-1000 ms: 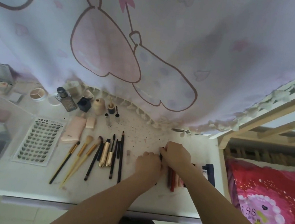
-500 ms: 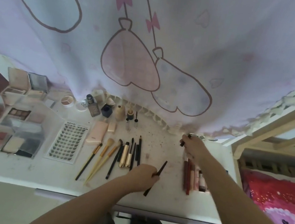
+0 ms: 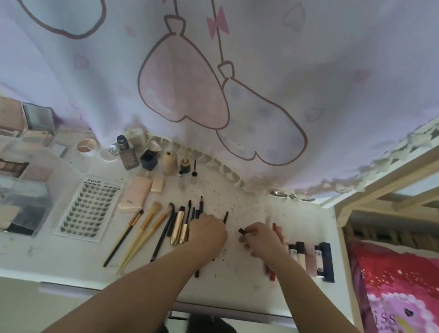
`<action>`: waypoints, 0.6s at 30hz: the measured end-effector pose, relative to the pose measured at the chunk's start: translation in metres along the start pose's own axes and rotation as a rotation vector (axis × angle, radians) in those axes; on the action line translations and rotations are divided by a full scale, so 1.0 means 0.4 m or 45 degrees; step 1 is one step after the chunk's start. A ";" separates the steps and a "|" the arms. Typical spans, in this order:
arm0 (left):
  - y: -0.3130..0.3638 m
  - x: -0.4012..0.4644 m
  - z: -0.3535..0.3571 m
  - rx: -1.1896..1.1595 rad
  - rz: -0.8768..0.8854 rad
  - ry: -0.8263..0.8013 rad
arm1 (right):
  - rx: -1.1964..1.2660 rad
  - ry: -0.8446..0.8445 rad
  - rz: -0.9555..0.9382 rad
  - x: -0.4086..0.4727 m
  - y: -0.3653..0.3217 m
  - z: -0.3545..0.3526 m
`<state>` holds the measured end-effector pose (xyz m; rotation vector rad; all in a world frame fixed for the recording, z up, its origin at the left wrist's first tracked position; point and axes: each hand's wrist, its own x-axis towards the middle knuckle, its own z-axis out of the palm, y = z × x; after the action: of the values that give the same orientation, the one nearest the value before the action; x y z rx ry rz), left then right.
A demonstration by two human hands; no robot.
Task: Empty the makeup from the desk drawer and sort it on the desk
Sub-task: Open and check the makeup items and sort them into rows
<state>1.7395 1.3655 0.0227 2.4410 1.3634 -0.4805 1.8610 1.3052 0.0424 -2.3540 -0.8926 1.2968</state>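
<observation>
Your left hand (image 3: 206,234) pinches a thin black pencil (image 3: 225,217) — lay it straight beside the brushes (image 3: 149,229). Your right hand (image 3: 260,239) pinches a dark stick (image 3: 243,231) — put it with the lipsticks (image 3: 309,256).

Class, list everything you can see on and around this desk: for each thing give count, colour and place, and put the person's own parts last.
Desk: one, white, speckled.
Curtain: one, lilac with pink cartoon print, behind the desk.
Palettes: several, pink and beige, far left.
Lash tray: one, white, left of centre.
Bottles: several, dark and beige, back row.
Brushes: gold-handled and black, centre row.
Lipstick tubes: several, pink, white and navy, right.
Bedding: red, far right.
Left hand: holds a black pencil.
Right hand: pinches a dark red stick.
</observation>
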 end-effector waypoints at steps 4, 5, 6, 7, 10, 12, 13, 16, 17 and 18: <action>-0.008 0.010 0.016 0.228 0.033 0.019 | -0.468 0.129 -0.147 0.009 0.002 0.019; -0.011 0.011 0.018 0.275 0.032 0.011 | -0.526 0.135 -0.159 0.012 -0.002 0.031; -0.014 0.011 0.019 0.311 0.021 0.000 | -0.575 0.147 -0.175 0.015 -0.008 0.045; -0.019 0.011 0.018 0.327 0.008 -0.011 | -0.620 0.151 -0.183 0.018 -0.014 0.059; -0.037 0.009 0.020 0.336 0.020 -0.017 | -0.736 0.139 -0.219 0.027 -0.027 0.097; -0.048 0.003 0.017 0.310 0.042 0.007 | -0.765 0.107 -0.228 0.030 -0.038 0.120; -0.054 0.002 0.017 0.281 0.035 0.020 | -0.781 0.092 -0.234 0.032 -0.043 0.130; -0.065 0.000 0.015 0.198 -0.013 0.050 | -0.824 0.065 -0.254 0.037 -0.055 0.139; -0.065 0.000 0.014 0.177 -0.014 0.060 | -0.814 0.064 -0.266 0.036 -0.058 0.129; -0.063 -0.001 0.011 0.161 -0.004 0.077 | -0.790 0.079 -0.277 0.037 -0.059 0.111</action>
<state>1.7171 1.3760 0.0166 2.5746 1.4008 -0.5123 1.8207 1.3315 0.0214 -2.6047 -1.6688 0.9447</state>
